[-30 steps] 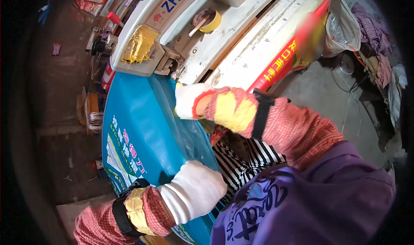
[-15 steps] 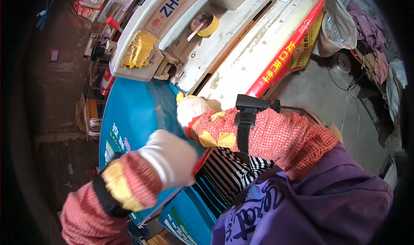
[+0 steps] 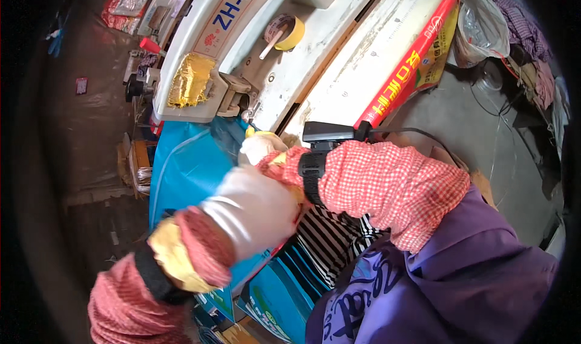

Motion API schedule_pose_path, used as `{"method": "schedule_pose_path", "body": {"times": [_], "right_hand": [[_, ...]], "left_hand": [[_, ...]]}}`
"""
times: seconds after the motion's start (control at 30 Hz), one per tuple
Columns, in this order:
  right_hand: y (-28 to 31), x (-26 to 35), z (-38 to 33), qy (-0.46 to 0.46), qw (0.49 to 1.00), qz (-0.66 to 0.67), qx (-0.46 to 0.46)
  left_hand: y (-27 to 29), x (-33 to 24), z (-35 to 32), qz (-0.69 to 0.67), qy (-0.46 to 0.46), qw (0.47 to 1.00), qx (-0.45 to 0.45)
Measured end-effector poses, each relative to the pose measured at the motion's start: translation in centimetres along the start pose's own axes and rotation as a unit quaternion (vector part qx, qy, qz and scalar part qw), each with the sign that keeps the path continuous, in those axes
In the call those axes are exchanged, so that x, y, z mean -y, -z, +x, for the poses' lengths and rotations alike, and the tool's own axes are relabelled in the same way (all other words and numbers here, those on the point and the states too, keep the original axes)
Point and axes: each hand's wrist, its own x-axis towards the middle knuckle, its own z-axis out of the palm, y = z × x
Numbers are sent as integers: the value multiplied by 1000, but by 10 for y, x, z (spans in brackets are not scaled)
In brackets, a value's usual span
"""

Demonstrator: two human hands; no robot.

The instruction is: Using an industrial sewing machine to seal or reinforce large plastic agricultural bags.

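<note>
A large blue plastic bag (image 3: 181, 162) lies under the head of an off-white industrial sewing machine (image 3: 200, 41). My right hand (image 3: 261, 147), in a white glove with yellow fingertips, grips the bag's edge just in front of the presser foot (image 3: 235, 95). Closer to me, my left hand (image 3: 254, 211) is over the bag in a white glove, slightly blurred. It looks curled closed, but its fingers are turned away, so what they hold is hidden. Both forearms wear red checked sleeves; a black strap with a dark device (image 3: 327, 132) sits on the right one.
A yellow tape roll (image 3: 293, 34) with a pale stick in it rests on the machine bed. A red and yellow printed sheet (image 3: 402, 80) covers the table edge. More blue bags (image 3: 275, 295) lie by my lap. At right are a white sack (image 3: 481, 26) and cloths (image 3: 523, 23).
My left hand has moved right and slightly up, closer to the right forearm. The blue bag has shifted and folded, its printed marks on the left gone from sight. My right forearm has edged left.
</note>
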Motion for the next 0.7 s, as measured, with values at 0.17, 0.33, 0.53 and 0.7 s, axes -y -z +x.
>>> {"method": "schedule_pose_path", "body": {"times": [0.17,0.33,0.53,0.7], "right_hand": [[17,14,22,-89,894,-252,359],[12,2,1,-77,971,-135,183],[16,0,10,-64,980,-149,114],[33,33,23,-104,866,-277,403]], "left_hand": [[15,85,-69,190,151,969,-44],[-104,-18,-55,-201,108,946,-232],[-27,-63,-13,-134,-164,952,-223],[-20,-39,6,-102,-118,975,-157]]}}
